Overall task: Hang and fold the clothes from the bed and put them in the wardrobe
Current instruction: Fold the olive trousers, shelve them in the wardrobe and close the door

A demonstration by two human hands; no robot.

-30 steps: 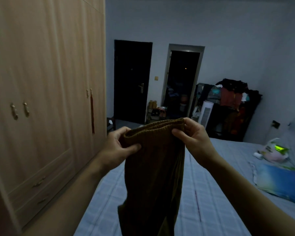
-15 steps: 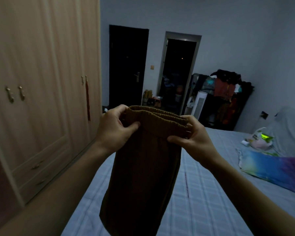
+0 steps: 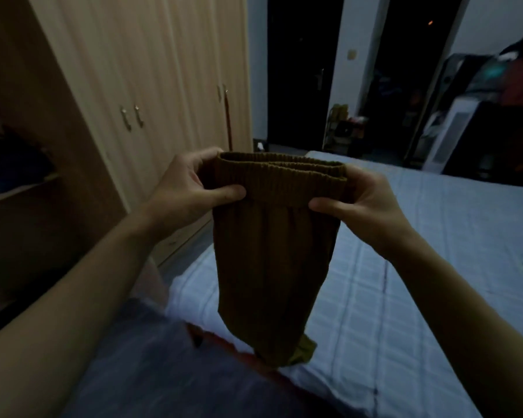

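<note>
dim bedroom; wardrobe (image 3: 151, 70) shelf holds clothes (image 3: 9, 164); hands pinch trousers (image 3: 272, 251).

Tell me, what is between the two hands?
In the head view, the trousers' elastic waistband spans from left hand to right hand; both pinch it.

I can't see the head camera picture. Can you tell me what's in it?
Two hands, left hand and right hand, hold brown trousers up by the waistband above a bed. A wooden wardrobe stands on the left.
</note>
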